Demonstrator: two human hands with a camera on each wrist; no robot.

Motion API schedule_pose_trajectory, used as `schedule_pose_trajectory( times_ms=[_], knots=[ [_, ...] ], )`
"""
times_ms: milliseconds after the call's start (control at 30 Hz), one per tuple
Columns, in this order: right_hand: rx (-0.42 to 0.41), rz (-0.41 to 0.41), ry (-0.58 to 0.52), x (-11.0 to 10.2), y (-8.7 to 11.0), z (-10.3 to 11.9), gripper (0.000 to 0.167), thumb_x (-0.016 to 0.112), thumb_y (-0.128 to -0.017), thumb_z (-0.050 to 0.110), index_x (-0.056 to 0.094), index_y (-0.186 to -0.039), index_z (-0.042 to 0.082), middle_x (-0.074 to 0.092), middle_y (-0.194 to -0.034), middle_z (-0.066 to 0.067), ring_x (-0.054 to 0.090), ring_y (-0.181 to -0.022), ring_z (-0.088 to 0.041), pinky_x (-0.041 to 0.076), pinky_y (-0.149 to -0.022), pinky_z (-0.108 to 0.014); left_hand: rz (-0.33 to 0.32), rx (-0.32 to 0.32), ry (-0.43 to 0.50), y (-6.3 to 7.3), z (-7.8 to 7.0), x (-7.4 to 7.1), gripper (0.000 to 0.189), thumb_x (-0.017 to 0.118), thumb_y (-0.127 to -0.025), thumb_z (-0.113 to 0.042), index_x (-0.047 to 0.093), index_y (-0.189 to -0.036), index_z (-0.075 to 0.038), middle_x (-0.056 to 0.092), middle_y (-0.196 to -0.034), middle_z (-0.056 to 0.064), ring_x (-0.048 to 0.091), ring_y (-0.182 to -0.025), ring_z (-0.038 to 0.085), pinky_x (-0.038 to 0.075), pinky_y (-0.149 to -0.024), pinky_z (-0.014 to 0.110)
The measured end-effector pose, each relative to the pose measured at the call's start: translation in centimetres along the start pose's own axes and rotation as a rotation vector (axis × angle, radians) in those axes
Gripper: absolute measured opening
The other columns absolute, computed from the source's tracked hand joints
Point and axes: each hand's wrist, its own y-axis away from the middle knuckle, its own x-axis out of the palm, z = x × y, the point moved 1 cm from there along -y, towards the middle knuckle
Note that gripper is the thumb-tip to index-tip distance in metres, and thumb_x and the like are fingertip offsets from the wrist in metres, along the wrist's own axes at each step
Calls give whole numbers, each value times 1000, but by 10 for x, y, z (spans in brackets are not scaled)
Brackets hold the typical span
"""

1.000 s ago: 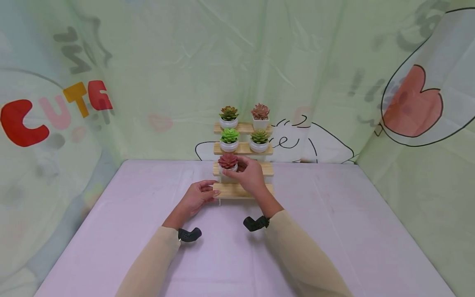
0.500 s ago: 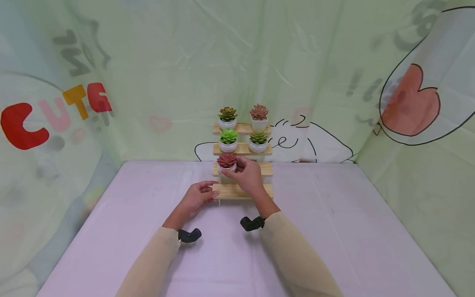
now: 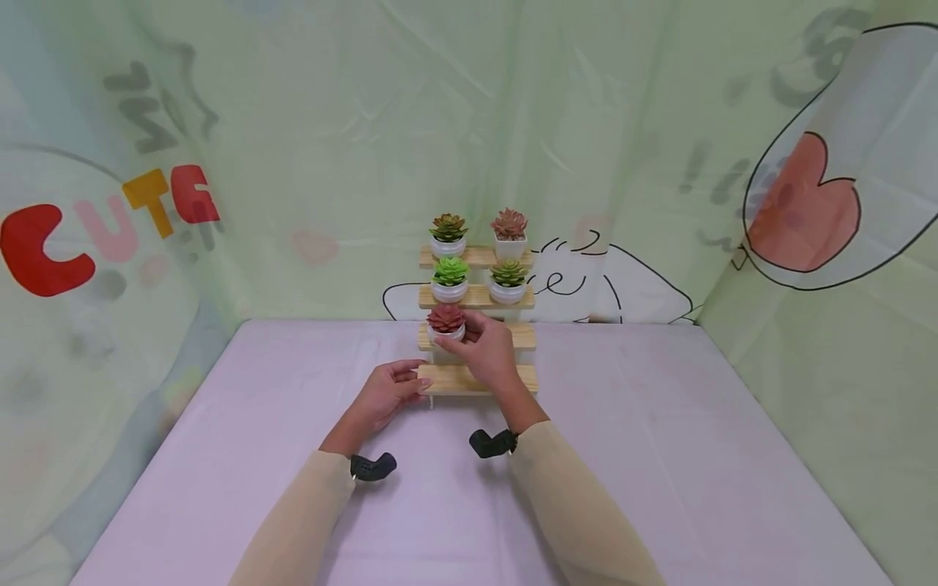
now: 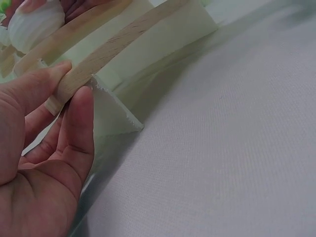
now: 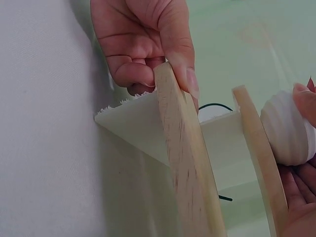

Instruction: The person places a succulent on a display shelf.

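A stepped plant stand with pale wooden shelves (image 3: 462,377) stands at the back middle of the table. My left hand (image 3: 384,396) pinches the left end of its lowest shelf, thumb on top and fingers beneath, as the left wrist view shows on the board (image 4: 106,54). My right hand (image 3: 489,356) holds a red succulent (image 3: 445,319) in a small white pot at the left of the second shelf from the bottom. In the right wrist view the ribbed pot (image 5: 286,131) sits against that shelf's board, with my right hand's fingers (image 5: 298,192) around it.
On the shelf above are a bright green succulent (image 3: 450,273) and a dark green one (image 3: 509,275). The top shelf bears a reddish-green succulent (image 3: 448,229) and a pink one (image 3: 510,228) in a square pot. A printed curtain (image 3: 352,146) hangs close behind.
My right wrist and forearm have shifted slightly left, while the red succulent stays at the same place on its shelf. My left hand keeps its hold. The head view has shifted a little.
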Motion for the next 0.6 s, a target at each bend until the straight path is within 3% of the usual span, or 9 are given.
schedule_pose_trajectory(
  times_ms=[333, 500, 600],
  knots=[
    [-9, -8, 18, 1, -1, -2, 61, 88, -82, 29, 66, -135, 8, 72, -129, -12, 71, -116, -22, 59, -97, -37, -9, 16, -19, 3, -3, 2, 49, 74, -93, -3, 59, -139, -1, 68, -102, 9, 71, -87, 16, 64, -79, 30],
    [-31, 12, 6, -4, 4, -4, 68, 88, -82, 30, 62, -140, 8, 67, -138, -12, 65, -127, -24, 55, -104, -36, -30, 80, -204, 8, -7, -9, 54, 77, -93, -16, 57, -141, -6, 67, -106, 12, 73, -85, 18, 64, -77, 30],
    [-56, 4, -19, -15, 11, -7, 61, 87, -84, 28, 65, -137, 7, 67, -137, -10, 65, -126, -25, 54, -105, -35, -104, 137, -373, 12, -14, -22, 58, 76, -94, -23, 53, -146, -13, 66, -111, 11, 72, -86, 19, 62, -74, 30]
  ],
)
